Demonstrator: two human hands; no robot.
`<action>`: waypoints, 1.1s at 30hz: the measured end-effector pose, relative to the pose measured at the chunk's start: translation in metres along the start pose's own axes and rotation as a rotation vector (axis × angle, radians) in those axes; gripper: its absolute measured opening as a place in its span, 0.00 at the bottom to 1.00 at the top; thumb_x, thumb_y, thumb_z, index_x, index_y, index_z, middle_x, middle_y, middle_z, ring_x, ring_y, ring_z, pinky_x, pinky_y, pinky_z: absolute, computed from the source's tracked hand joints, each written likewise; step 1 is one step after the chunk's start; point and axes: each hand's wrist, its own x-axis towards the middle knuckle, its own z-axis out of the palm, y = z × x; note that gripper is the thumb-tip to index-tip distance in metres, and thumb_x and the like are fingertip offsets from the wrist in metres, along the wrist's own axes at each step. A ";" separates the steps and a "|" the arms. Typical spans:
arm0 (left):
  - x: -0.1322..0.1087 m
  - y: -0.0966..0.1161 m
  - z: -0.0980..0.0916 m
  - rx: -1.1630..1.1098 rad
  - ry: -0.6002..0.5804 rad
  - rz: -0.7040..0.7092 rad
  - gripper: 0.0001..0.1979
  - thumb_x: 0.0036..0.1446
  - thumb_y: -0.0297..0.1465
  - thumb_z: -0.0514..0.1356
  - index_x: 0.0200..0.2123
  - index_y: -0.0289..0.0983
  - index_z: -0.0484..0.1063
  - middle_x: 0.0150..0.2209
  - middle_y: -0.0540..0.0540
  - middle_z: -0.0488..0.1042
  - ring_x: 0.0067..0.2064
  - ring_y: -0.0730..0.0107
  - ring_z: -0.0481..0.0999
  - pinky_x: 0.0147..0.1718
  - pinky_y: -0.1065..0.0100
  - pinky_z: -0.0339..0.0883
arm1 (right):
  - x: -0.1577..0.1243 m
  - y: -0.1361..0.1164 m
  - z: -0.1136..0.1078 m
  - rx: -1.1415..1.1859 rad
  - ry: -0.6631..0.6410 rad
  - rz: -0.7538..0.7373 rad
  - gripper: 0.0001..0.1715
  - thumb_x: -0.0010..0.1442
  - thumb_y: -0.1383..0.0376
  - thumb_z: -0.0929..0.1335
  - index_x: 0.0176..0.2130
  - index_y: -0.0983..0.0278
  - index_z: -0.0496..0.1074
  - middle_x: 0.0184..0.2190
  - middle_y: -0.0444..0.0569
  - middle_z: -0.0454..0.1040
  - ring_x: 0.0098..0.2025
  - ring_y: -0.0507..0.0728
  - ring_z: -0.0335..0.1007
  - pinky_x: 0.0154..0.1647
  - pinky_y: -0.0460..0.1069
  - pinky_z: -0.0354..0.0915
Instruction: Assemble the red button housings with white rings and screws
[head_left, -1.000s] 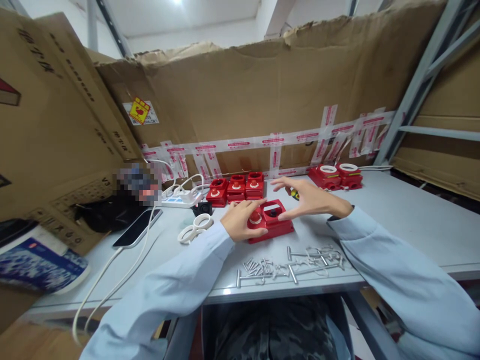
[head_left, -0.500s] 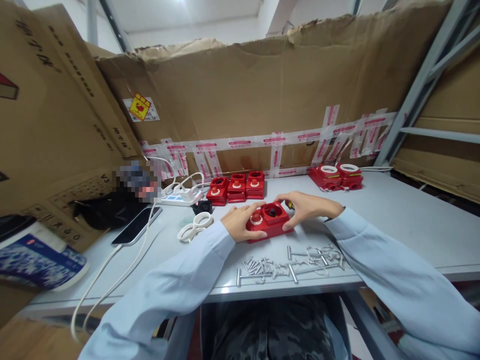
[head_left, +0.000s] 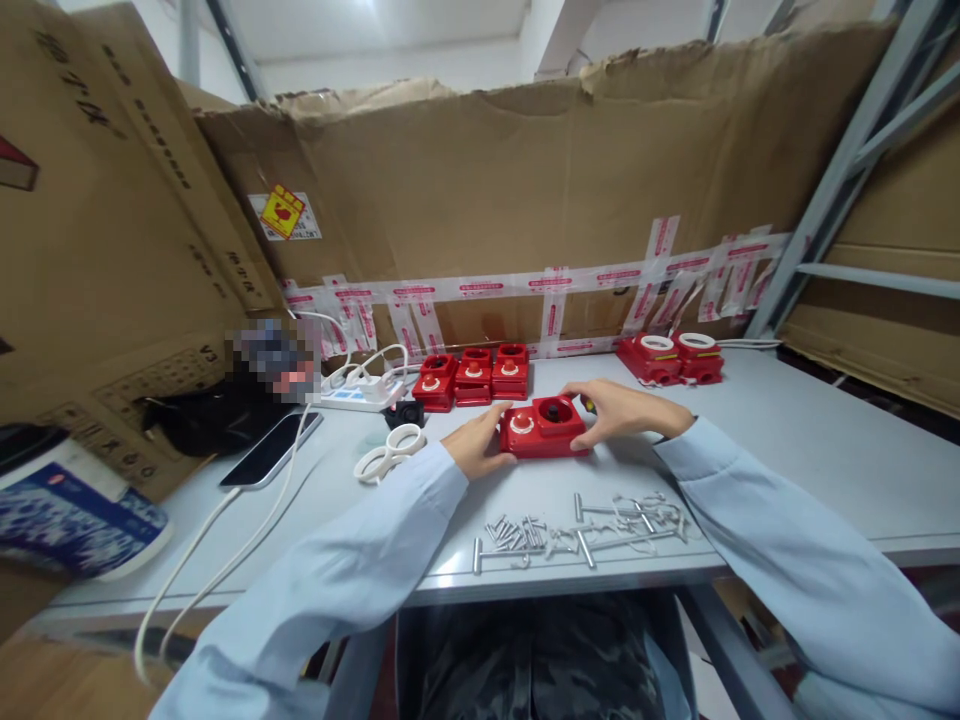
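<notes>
A red housing [head_left: 546, 444] with a round button on its left half and a wide round opening on its right half lies on the table between my hands. My left hand [head_left: 475, 446] grips its left end, thumb low and fingers behind. At the right end, my right hand [head_left: 616, 408] holds the housing between thumb and fingers. A small yellow and dark thing [head_left: 590, 406] shows within that hand, mostly hidden. Nearer me lie several small metal pins [head_left: 516, 532] and metal T-shaped bars [head_left: 630, 537] tangled with thin cord.
Three similar red housings [head_left: 473, 377] stand at the back. Two more with white rings [head_left: 670, 358] sit back right. On the left are loose white rings [head_left: 388, 455], a small black part [head_left: 405, 413], a power strip [head_left: 364, 392], a phone [head_left: 271, 451], a white cable [head_left: 259, 540] and a tub [head_left: 75, 510].
The housing has turned slightly and shifted a little right and away from me. Both hands moved with it, and my left fingers slid from its top to its left end.
</notes>
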 end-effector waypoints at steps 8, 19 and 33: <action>0.004 0.004 -0.001 -0.099 0.060 -0.105 0.33 0.50 0.34 0.60 0.57 0.34 0.50 0.42 0.38 0.76 0.43 0.57 0.76 0.43 0.56 0.69 | -0.002 -0.013 -0.001 -0.054 0.011 0.053 0.40 0.41 0.46 0.72 0.48 0.66 0.69 0.35 0.53 0.73 0.35 0.60 0.67 0.33 0.50 0.60; 0.014 -0.010 0.000 -0.258 0.006 0.071 0.37 0.44 0.33 0.65 0.57 0.37 0.53 0.57 0.37 0.65 0.57 0.56 0.66 0.47 0.60 0.67 | 0.000 0.002 -0.001 -0.027 0.007 0.107 0.41 0.43 0.50 0.72 0.52 0.66 0.65 0.42 0.56 0.73 0.41 0.62 0.68 0.37 0.51 0.62; 0.010 0.026 0.022 -0.293 0.158 -0.085 0.26 0.46 0.32 0.63 0.46 0.37 0.55 0.25 0.53 0.71 0.27 0.67 0.73 0.29 0.68 0.65 | -0.021 -0.049 0.003 -0.215 0.141 -0.047 0.33 0.42 0.49 0.72 0.41 0.63 0.62 0.37 0.51 0.72 0.35 0.59 0.68 0.29 0.49 0.54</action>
